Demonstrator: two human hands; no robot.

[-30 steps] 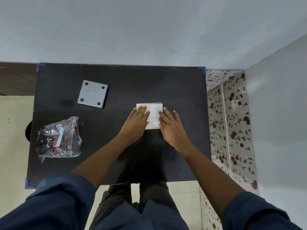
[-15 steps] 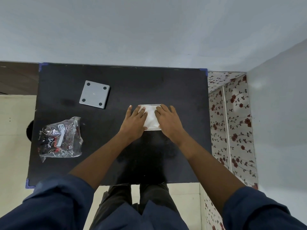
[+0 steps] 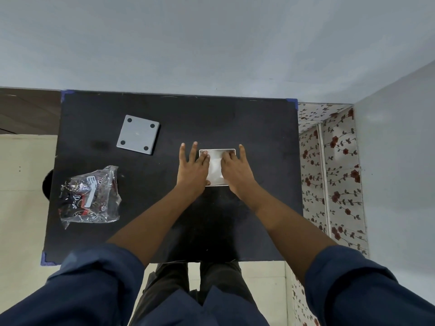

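A flat white square object (image 3: 216,167) lies on the black table (image 3: 259,137), right of centre. My left hand (image 3: 193,168) lies flat over its left part, fingers straight and spread, two of them reaching past onto the table. My right hand (image 3: 235,170) lies flat over its right part with straight fingers. Only a middle strip and the far and near edges of the white object show between the hands.
A grey square plate (image 3: 138,134) with four dark dots lies at the back left. A crumpled clear plastic bag (image 3: 90,195) with dark contents sits at the left. A wall runs behind the table; floral-patterned panels (image 3: 334,175) stand right of it.
Both hands slid forward and outward over the white object, their fingers spreading toward its far edge and sides.
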